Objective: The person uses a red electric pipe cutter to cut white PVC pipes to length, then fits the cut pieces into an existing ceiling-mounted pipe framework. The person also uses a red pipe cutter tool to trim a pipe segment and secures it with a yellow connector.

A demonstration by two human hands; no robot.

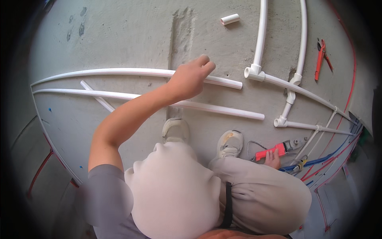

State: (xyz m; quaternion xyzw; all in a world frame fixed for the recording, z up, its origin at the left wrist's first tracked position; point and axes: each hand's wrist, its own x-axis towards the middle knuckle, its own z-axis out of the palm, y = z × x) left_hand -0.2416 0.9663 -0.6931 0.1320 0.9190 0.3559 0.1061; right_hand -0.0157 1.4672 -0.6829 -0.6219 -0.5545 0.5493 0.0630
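My left hand (pixel 193 75) is raised over the upper loose white pipe (pixel 227 82), its fingers curled; whether they hold anything is hidden. A second loose pipe (pixel 234 111) runs below it, with a short diagonal piece (pixel 101 99) at left. My right hand (pixel 272 159), down beside my right shoe (pixel 230 144), grips the red handle of a power tool (pixel 282 149) with metal fittings at its head. At right, a joined white pipe assembly (pixel 291 87) with tees and elbows lies on the concrete floor (pixel 135 40).
A short pipe offcut (pixel 229 19) and red-handled cutters (pixel 320 59) lie on the upper floor. A shallow channel (pixel 180 36) runs through the concrete. Blue and red lines (pixel 318 161) run along the right beside a small yellow object (pixel 299 165). My left shoe (pixel 175 130) is below the pipes.
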